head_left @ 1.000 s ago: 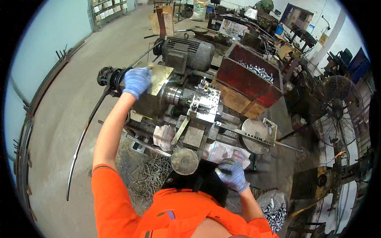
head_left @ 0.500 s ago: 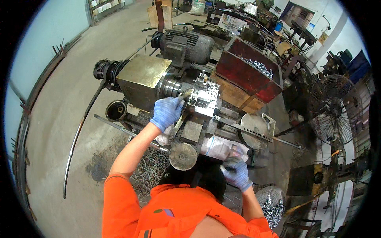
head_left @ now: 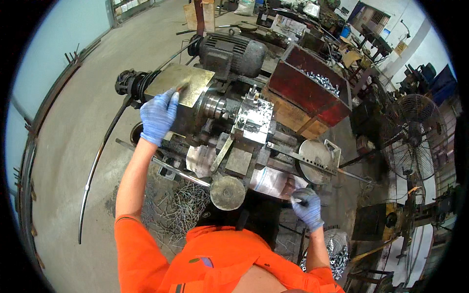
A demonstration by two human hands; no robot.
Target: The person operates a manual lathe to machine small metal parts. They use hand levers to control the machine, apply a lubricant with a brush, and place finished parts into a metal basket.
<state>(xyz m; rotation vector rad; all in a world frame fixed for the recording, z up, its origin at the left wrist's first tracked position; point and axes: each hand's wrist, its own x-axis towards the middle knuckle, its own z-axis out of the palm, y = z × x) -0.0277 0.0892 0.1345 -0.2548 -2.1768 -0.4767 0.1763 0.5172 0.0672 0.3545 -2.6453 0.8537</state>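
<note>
Blue knit covers my left hand (head_left: 159, 118), which sits left of centre in the frame, over the near corner of a brass-coloured cover (head_left: 168, 78). Its thumb and fingertips are pinched together on a small tool (head_left: 181, 89), whose dark tip lies over the middle of that cover; it is too small to make out its kind.

My right hand (head_left: 307, 208), gloved the same way, is low and right of centre, fingers bent, just beside a printed sheet (head_left: 267, 182). I cannot tell whether those fingers close on anything.

Between my hands, at the centre of the frame, stands the machine: a shiny chuck (head_left: 212, 106) right of the cover, then a bright metal block (head_left: 255, 119) strewn with chips. A flat handle (head_left: 223, 154) slants down from the block toward a round pad (head_left: 227, 193) near my lap. Behind the cover, upper centre, is a ribbed motor (head_left: 239, 51).

Upper right of centre, a red bin (head_left: 299, 93) holds small metal parts (head_left: 323, 83). A drilled bar (head_left: 305, 161) crosses a grey disc (head_left: 310, 148) below it. More parts lie in a mesh basket (head_left: 336, 238), lower right, and tangled shavings (head_left: 183, 210) cover the floor, lower left of centre.
</note>
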